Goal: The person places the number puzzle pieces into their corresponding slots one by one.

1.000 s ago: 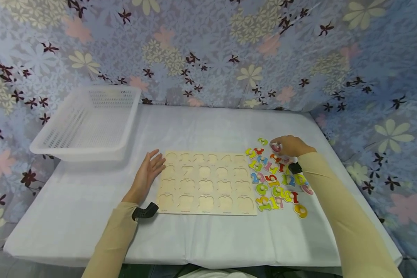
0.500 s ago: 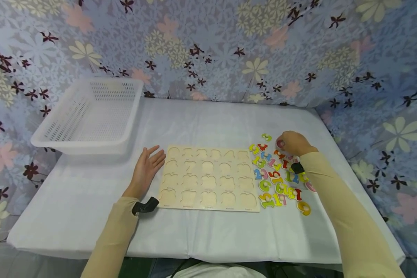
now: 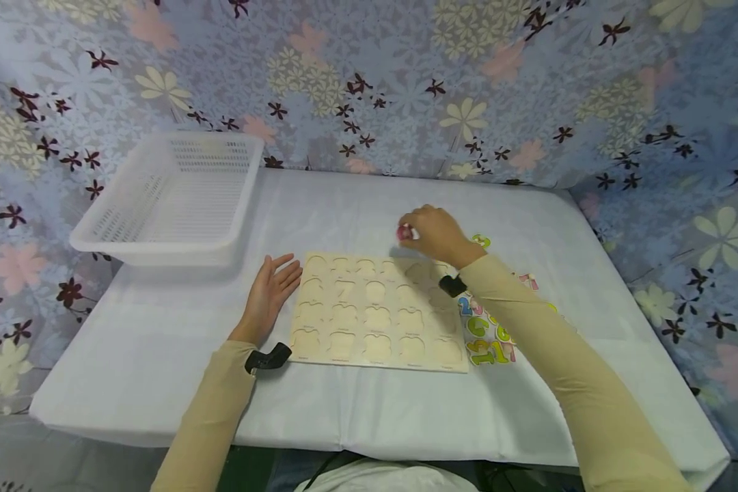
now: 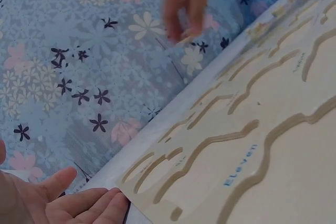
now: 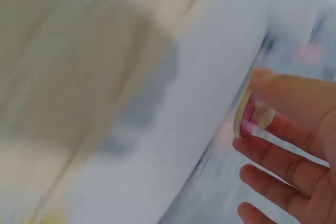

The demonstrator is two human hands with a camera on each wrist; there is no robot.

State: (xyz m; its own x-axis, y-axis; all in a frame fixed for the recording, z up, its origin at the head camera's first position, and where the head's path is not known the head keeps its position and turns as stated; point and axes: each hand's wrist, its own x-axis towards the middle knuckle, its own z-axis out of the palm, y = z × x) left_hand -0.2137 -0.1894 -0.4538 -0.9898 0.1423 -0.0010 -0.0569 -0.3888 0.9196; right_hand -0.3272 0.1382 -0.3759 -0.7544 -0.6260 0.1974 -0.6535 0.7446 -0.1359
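My right hand point(image 3: 433, 232) pinches a pink wooden puzzle piece point(image 3: 404, 232) above the back edge of the board. A pale round knob on the pink piece point(image 5: 249, 116) shows in the right wrist view, between thumb and fingers; which number it is I cannot tell. The wooden puzzle board point(image 3: 359, 304) lies flat with rows of cut-out recesses and printed words, "Eleven" among them. At its left edge my left hand point(image 3: 273, 294) lies with straight fingers, the fingertips by the board's corner in the left wrist view.
Several coloured number pieces point(image 3: 476, 328) lie right of the board, partly hidden under my right forearm. A white plastic basket point(image 3: 154, 249) stands at the back left of the white-covered table point(image 3: 160, 369). Flowered cloth point(image 3: 369, 82) hangs behind.
My right hand has carried the pink piece left, from the loose number pieces to above the board's back edge. The left hand stays by the board. The head view has shifted slightly.
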